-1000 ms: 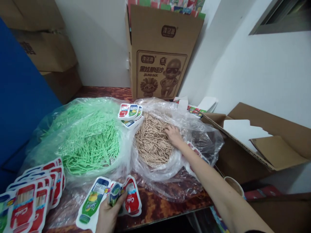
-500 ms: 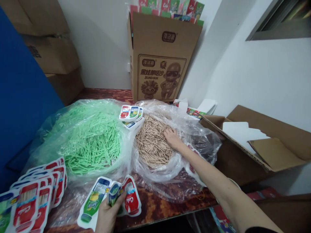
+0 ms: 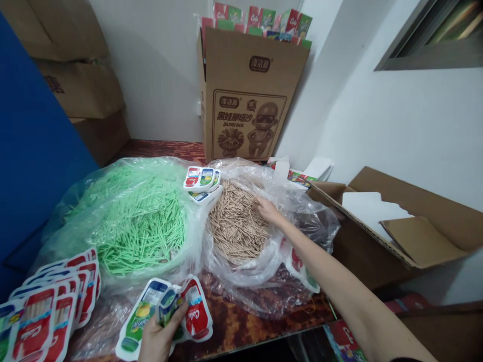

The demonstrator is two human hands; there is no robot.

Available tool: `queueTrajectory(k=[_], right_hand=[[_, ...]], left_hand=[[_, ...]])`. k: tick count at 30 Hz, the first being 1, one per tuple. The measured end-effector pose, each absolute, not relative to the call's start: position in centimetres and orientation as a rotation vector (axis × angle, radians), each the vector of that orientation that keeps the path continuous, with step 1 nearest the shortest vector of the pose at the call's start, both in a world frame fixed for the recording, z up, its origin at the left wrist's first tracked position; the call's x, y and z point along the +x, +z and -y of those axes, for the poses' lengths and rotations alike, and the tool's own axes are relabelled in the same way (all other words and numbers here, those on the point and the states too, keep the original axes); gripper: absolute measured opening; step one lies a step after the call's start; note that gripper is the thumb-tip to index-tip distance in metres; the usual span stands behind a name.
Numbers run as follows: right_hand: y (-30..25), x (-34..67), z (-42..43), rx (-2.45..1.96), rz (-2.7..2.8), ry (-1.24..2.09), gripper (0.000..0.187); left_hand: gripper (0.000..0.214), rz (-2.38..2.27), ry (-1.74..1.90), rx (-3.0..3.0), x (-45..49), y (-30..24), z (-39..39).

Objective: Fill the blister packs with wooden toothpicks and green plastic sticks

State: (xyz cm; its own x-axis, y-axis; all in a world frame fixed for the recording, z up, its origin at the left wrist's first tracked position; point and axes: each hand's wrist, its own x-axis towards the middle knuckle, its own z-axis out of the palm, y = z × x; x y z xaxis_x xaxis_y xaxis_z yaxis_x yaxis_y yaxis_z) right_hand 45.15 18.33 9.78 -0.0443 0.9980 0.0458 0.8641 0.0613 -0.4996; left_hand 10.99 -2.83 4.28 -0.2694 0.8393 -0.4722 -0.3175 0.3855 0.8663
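Observation:
My left hand [image 3: 160, 334] is closed around a bottle-shaped card pack [image 3: 169, 303], its thumb across the small middle piece. One side of the pack is printed green with lemons, the other red with "Cola". At the right part of the open plastic bag, my right hand [image 3: 267, 208] has its fingers bunched among thin brown sticks [image 3: 237, 226]; the fingertips are partly hidden. A second bag beside it holds bright green sticks [image 3: 147, 216]. Several finished-looking bottle-shaped packs [image 3: 35, 322] lie overlapped at the lower left, some with brown sticks showing through windows.
A few packs [image 3: 204, 180] rest between the two bags. Behind them stands a tall cardboard box [image 3: 251, 75] filled with printed cartons. An open cardboard box [image 3: 418, 201] with white card sits at the right. A blue panel [image 3: 37, 125] borders the left, and the table edge [image 3: 264, 344] runs near me.
My right hand's fingers have drawn closer together among the brown sticks. My left hand still holds the card pack. The whole view has shifted slightly.

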Motion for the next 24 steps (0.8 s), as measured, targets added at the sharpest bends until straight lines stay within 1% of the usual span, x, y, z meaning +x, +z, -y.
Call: queueTrajectory(k=[5,6,9,12,14,17,21,24], right_hand=[[9.5,43.4,-17.8,-1.671,1.671,0.964,0.007],[9.4,42.9,-17.5,-1.638,1.615,1.038,0.006],[9.1,42.0,-16.6,-1.575,1.472,1.219,0.015],[9.2,42.0,-16.3,-1.571,1.375,1.339,0.013],[9.3,42.3,-16.6,-1.587,1.33,1.372,0.013],[9.5,43.2,-17.4,-1.63,1.293,1.335,0.017],[9.5,44.8,-18.8,-1.708,1.288,1.179,0.009],[9.3,45.7,-19.4,-1.757,1.297,1.08,0.008]], left_hand=[[0.049,-1.411,1.204,0.507,11.9,5.2,2.9],[0.05,-1.422,1.198,0.509,12.0,5.4,3.0],[0.053,-1.452,1.193,0.52,12.0,5.5,3.2],[0.054,-1.456,1.21,0.527,11.6,5.1,3.4],[0.053,-1.456,1.205,0.529,11.4,4.7,3.4],[0.053,-1.451,1.186,0.535,11.1,4.1,3.3],[0.054,-1.386,1.145,0.507,11.3,4.2,3.2],[0.048,-1.364,1.126,0.494,11.6,5.0,3.3]])
